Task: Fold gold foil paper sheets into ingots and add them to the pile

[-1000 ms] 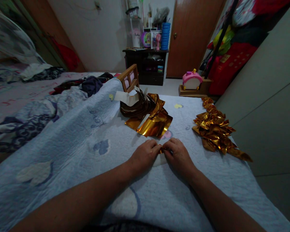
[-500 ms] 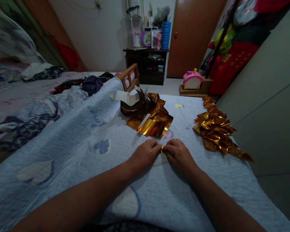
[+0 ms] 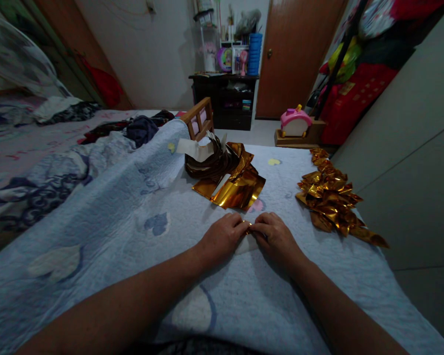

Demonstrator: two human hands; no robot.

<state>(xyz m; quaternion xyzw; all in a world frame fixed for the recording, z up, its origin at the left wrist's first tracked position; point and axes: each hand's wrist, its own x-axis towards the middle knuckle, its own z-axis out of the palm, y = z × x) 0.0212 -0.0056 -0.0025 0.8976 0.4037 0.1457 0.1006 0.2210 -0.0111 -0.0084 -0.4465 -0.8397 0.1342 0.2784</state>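
Observation:
Between my fingertips, just above the blue quilt, is a small piece of gold foil paper, mostly covered by the fingers. My left hand pinches its left end, and my right hand pinches the right end. A pale sheet edge shows below the fingers; whether it belongs to the same piece I cannot tell. Beyond my hands lies a fanned stack of foil paper, with loose gold sheets at its front. To the right sits a heap of folded gold foil pieces.
A wooden bed rail stands behind the stack. Rumpled bedding spreads to the left. A pink toy rests on a low wooden ledge past the quilt's far edge. A pale cabinet wall runs along the right side.
Both hands stay in nearly the same place. The foil between the fingertips has shifted slightly and shows less of its gold face.

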